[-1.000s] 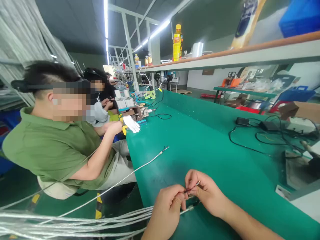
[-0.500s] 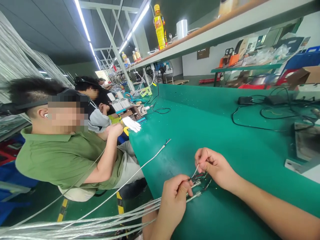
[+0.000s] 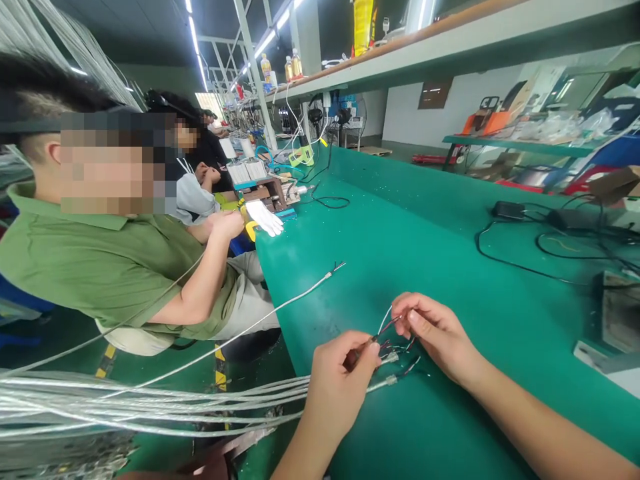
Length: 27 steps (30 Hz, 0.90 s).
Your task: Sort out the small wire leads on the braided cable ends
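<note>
My left hand is closed on a cable end near the table's front edge, with thin wires fanning out past its fingertips. At those wires, the thumb and forefinger of my right hand pinch a dark red wire, while a white wire stands free beside it. Below, stripped cable ends with small dark and red wires lie on the green table. A bundle of pale cables runs from the left under my left hand. One separate cable lies further left, its wires bare.
A person in a green shirt sits at the left, hands together. Beside them are a white glove and a small machine. Black cords and an adapter lie at the right. A shelf with bottles runs above the table.
My right fingers have moved from the white wire to a dark red one. The white wire now stands free. The camera view has shifted, and the seated person appears further left.
</note>
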{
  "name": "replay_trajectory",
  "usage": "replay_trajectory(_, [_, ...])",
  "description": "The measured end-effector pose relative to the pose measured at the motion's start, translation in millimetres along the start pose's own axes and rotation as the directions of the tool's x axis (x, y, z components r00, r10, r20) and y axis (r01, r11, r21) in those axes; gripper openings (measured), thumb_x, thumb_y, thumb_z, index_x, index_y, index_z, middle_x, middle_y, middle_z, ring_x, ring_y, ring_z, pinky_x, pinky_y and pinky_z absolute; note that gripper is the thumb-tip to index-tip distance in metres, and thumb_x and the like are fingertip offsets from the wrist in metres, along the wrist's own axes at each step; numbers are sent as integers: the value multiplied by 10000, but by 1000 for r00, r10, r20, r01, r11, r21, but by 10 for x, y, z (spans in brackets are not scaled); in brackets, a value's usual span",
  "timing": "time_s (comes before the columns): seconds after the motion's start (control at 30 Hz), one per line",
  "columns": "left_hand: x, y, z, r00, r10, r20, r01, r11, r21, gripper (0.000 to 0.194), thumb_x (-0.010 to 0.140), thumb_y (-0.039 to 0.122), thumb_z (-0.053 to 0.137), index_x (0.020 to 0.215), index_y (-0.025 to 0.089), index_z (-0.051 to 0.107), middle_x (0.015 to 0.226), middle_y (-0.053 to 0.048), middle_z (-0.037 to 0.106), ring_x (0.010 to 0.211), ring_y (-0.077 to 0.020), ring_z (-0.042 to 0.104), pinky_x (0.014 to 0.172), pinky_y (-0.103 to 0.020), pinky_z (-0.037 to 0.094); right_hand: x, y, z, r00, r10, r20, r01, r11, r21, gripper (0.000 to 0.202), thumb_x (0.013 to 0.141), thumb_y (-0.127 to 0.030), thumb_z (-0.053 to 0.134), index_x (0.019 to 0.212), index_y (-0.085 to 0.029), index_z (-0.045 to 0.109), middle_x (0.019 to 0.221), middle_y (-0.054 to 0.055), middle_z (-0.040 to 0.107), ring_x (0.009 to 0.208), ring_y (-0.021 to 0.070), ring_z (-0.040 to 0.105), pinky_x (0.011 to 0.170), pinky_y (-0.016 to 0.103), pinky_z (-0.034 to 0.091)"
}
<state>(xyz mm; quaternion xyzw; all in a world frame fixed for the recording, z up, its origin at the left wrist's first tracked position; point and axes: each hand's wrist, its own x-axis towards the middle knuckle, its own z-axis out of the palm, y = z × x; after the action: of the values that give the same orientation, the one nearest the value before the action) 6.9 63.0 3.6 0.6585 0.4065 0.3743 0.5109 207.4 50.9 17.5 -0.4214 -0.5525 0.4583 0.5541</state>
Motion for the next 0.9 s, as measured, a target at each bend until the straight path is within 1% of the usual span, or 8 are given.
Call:
replay_trajectory(0.13, [-5, 12, -3, 1000, 16, 10, -16, 1000, 11, 171, 931, 314, 577, 876, 186, 677, 735, -3, 722, 653, -138, 644, 595, -205, 454, 13, -23, 0, 998, 2, 64, 0, 999, -38, 152, 949, -350, 591, 969, -223, 671, 925, 50, 586, 727, 168, 536, 645, 314, 409])
replay_trajectory(0.27, [-1, 18, -5, 1000, 16, 11, -16, 1000, 22, 165, 929, 323, 587, 888, 190, 674, 729, 1, 721, 647, -134, 641, 584, -204, 447, 37, -49, -20, 999, -25, 47, 30, 994, -109, 106, 906, -331, 662, 945, -234, 675, 949, 53, 599, 770, 176, 550, 677, 317, 444])
replay_trajectory(0.4, [-9, 23, -17, 1000, 28, 11, -29, 999, 40, 167, 928, 328, 592, 877, 193, 678, 726, 9, 722, 620, -119, 608, 559, -204, 420, 68, -48, -47, 998, -51, 45, 58, 982, -178, 85, 903, -317, 666, 930, -239, 685, 929, 49, 611, 813, 188, 565, 706, 325, 456])
replay_trajectory(0.53, [-24, 37, -28, 999, 26, 25, -27, 998, 48, 178, 937, 329, 578, 877, 193, 677, 718, 10, 713, 600, -112, 578, 544, -204, 403, 80, -59, -69, 996, -49, 71, 61, 982, -176, 67, 912, -298, 655, 929, -239, 681, 908, 44, 608, 809, 186, 564, 705, 326, 456])
replay_trajectory(0.73, [-32, 33, -31, 999, 19, 35, -20, 1000, 15, 162, 931, 312, 581, 894, 188, 680, 728, 0, 716, 636, -129, 626, 565, -202, 430, 77, -85, -64, 996, -36, 83, 51, 981, -187, 115, 919, -336, 642, 905, -227, 674, 895, 48, 610, 792, 188, 556, 695, 326, 454])
replay_trajectory(0.9, [-32, 8, -31, 999, 23, 30, -24, 999, 32, 156, 932, 318, 581, 890, 197, 672, 723, 8, 712, 640, -130, 627, 576, -205, 438, 69, -60, -54, 996, 27, 88, -15, 991, -133, 112, 912, -329, 650, 902, -218, 660, 901, 33, 595, 742, 156, 542, 672, 300, 453])
